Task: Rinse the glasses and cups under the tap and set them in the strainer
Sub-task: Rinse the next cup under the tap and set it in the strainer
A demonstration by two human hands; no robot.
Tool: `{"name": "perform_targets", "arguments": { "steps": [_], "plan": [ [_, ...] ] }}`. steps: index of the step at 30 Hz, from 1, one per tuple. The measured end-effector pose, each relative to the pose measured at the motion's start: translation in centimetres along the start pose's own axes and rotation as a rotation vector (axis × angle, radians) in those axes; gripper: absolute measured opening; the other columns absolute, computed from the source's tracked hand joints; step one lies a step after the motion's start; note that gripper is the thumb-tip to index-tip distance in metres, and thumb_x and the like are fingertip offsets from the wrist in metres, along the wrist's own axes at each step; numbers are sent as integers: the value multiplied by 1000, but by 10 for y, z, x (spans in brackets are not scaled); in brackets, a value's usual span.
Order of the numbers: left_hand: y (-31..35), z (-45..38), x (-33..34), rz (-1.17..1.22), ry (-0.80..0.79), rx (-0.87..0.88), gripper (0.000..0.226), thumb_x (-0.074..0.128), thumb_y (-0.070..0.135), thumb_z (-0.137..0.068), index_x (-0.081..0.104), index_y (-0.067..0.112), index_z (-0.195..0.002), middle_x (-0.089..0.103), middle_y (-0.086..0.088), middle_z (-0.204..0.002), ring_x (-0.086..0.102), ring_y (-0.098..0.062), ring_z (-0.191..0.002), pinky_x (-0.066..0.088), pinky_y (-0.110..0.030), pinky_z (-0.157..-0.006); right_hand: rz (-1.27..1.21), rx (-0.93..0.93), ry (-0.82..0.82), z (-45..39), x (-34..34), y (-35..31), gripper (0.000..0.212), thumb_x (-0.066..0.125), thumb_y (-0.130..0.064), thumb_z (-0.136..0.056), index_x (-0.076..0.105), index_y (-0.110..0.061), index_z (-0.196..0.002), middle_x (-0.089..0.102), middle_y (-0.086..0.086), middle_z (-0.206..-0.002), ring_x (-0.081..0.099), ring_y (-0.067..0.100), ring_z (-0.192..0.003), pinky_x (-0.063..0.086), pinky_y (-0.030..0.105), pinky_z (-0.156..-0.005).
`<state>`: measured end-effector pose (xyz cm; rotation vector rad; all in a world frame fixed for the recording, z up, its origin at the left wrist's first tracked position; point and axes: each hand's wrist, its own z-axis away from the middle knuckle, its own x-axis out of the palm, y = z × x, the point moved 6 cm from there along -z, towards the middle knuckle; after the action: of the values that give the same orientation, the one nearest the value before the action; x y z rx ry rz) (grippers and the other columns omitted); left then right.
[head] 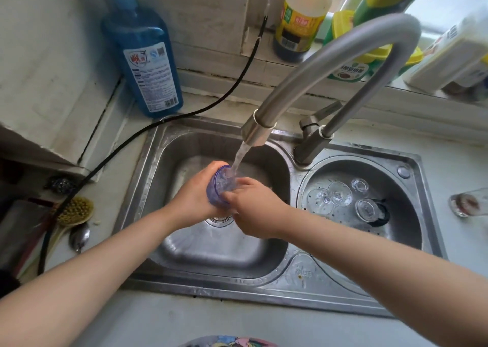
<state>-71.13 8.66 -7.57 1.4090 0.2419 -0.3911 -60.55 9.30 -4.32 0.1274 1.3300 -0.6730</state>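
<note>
A blue see-through cup (219, 188) is held over the left sink basin (184, 146), its mouth under the running water from the tap (260, 132). My left hand (192, 198) grips the cup from the left. My right hand (250, 209) holds it from the right, fingers curled at its rim and side. The round strainer (406, 230) fills the right basin and holds three upturned clear glasses (339, 193). One more clear glass (464, 204) lies on the counter at the far right.
A blue detergent bottle (148, 56) stands at the back left, with a black cable (184, 114) running past it. A brush (74, 212) and a spoon (79, 237) lie left of the sink. Bottles (298, 19) line the window sill behind the tap.
</note>
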Motion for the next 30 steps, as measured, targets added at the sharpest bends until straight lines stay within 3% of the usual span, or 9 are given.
{"name": "perform_targets", "arguments": {
  "steps": [4,6,8,12,15,20,22,25,30],
  "plan": [
    [-8,-1,12,95,132,-93,74,64,43,-51,52,23,-121,63,4,-108,62,-16,-99,49,-31,-91,-523,290,-48,-8,-3,0,15,58,-11,-81,54,-8,-96,63,13,-95,58,33,-90,45,34,-75],
    [-7,-1,11,41,203,-110,76,51,49,-52,55,21,-122,57,0,-105,55,-16,-96,44,-18,-90,-619,337,-60,-12,1,-1,17,58,-14,-78,52,-8,-93,64,9,-93,60,29,-87,51,36,-77],
    [-2,-4,9,-49,189,-56,80,53,48,-49,55,18,-123,56,-2,-105,49,-11,-96,35,-5,-82,-468,269,-92,-11,0,1,27,55,-10,-77,54,-7,-104,65,11,-100,61,31,-92,50,37,-81],
    [-1,-9,7,-120,112,-2,88,86,36,-43,54,12,-121,54,0,-116,53,-14,-105,42,-24,-92,220,-233,-129,-7,-13,13,36,57,-1,-78,64,-10,-113,68,11,-111,58,30,-113,32,35,-106],
    [2,-9,9,-91,112,-28,87,89,32,-42,55,18,-121,58,5,-117,56,-12,-105,46,-29,-91,481,-447,-86,-10,-17,19,27,76,-9,-64,73,-15,-91,74,2,-92,66,21,-103,37,33,-107],
    [1,-9,5,-51,155,-26,83,73,52,-40,52,29,-117,60,9,-115,57,-7,-101,45,-20,-85,411,-146,-223,-11,-10,5,37,54,-10,-83,56,-11,-120,65,6,-115,55,27,-115,20,30,-110],
    [0,-6,6,14,181,-29,76,70,49,-44,50,33,-115,60,16,-108,57,-2,-96,42,-9,-82,132,55,-193,-14,-12,1,35,58,-10,-82,53,-8,-117,63,10,-111,57,30,-105,38,29,-88],
    [-2,-2,8,43,218,-37,70,63,46,-49,50,31,-116,58,21,-105,55,2,-94,37,-1,-79,-133,227,-176,-15,-9,-9,35,67,-18,-79,51,-7,-108,63,13,-102,58,33,-95,32,28,-70],
    [-4,-2,7,-32,196,-2,75,85,24,-54,54,16,-122,60,8,-109,57,-8,-95,36,1,-78,233,-137,-74,-8,-6,0,30,57,-2,-74,62,-9,-103,71,9,-94,64,29,-98,29,34,-103]
  ]
}}
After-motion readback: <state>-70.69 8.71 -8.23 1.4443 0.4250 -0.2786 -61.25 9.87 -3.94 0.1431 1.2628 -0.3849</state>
